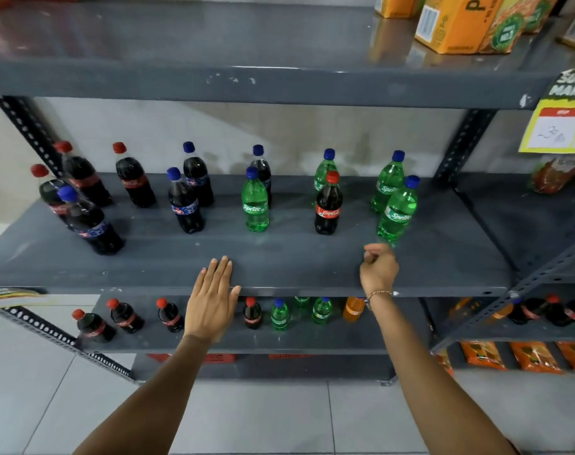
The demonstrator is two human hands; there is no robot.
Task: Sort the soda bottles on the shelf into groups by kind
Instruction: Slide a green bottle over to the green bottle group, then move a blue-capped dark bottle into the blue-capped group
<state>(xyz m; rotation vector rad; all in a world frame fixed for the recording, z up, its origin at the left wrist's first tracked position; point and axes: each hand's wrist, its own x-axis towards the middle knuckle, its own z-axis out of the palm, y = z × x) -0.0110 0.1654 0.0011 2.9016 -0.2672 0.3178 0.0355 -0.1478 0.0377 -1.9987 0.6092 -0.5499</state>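
On the grey middle shelf (279, 267) stand mixed soda bottles. Red-capped cola bottles (133, 178) cluster at the left, and one red-capped cola bottle (327, 205) stands right of centre. Blue-capped dark cola bottles (185, 205) stand left of centre, one of them (92, 221) near the left edge. Green Sprite bottles (398, 211) group at the right, with one more (255, 201) in the middle. My left hand (213, 297) lies flat on the shelf's front edge, fingers extended, holding nothing. My right hand (379, 269) is curled into a loose fist just in front of the nearest Sprite bottle, with nothing in it.
Orange juice cartons (460, 24) sit on the upper shelf at right. The lower shelf (279, 343) holds more cola, Sprite and orange soda bottles. A yellow price sign (562, 123) hangs at the right. Orange snack packs (535, 356) lie on a neighbouring rack.
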